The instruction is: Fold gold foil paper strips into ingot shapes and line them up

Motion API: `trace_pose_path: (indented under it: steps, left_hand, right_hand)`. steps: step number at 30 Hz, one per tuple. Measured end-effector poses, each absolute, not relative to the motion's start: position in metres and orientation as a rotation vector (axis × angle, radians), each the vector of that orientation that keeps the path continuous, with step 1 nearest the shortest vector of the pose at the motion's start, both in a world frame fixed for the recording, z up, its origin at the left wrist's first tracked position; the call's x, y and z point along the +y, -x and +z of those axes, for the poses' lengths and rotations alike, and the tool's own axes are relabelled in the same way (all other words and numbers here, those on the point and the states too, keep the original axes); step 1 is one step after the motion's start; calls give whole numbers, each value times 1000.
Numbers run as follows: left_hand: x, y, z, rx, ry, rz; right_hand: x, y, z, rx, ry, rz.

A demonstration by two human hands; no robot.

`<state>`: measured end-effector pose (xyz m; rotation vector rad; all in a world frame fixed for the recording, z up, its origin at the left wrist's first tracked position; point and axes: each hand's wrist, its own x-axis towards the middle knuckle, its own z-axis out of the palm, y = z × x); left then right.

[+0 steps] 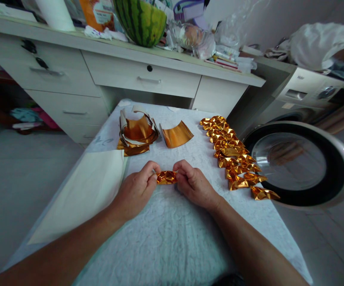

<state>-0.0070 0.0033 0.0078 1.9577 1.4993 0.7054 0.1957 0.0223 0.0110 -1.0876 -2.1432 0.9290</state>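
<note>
A small folded gold foil paper piece (166,177) is held level between both hands above the cloth-covered table. My left hand (138,190) pinches its left end between thumb and fingers. At the opposite end, my right hand (194,184) grips it the same way. Beyond my hands lies a single curved gold foil sheet (177,135). To its left sits a loose pile of curled gold foil sheets (137,133) with pale backs. Folded gold foil pieces (234,159) stand in overlapping rows along the table's right side.
A large pale paper sheet (82,194) covers the table's left part. Behind the table stands a white drawer desk (148,79) bearing a cut watermelon (142,24) and clutter. To the right, a washing machine's round door (297,163) hangs wide beside the table edge.
</note>
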Motion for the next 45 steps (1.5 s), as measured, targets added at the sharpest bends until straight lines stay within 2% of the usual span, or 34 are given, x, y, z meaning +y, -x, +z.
trace_pose_path:
  steps: [6,11,17,23,27,37,45]
  left_hand:
    - [4,10,10,1361,-1835,773]
    - [5,12,9,1290,-1607,794]
    - [3,14,12,1059,-1465,805]
    - [5,13,12,1060,-1547,808]
    - [7,13,14,1091,-1614,802]
    - [5,12,17,1061,-1245,830]
    - [8,11,18,1004,-1325,889]
  right_hand:
    - [25,-205,11,-2010,1013,1272]
    - [26,-210,10,-1912,997,1419]
    - [33,-216,14,-1591,908,1717]
    - [39,-220,10,-1343,830,1904]
    - [40,-222,10,-1285,838,1939]
    - [38,-226,15,-1462,788,1923]
    - [37,-223,16,-1466,756,1873]
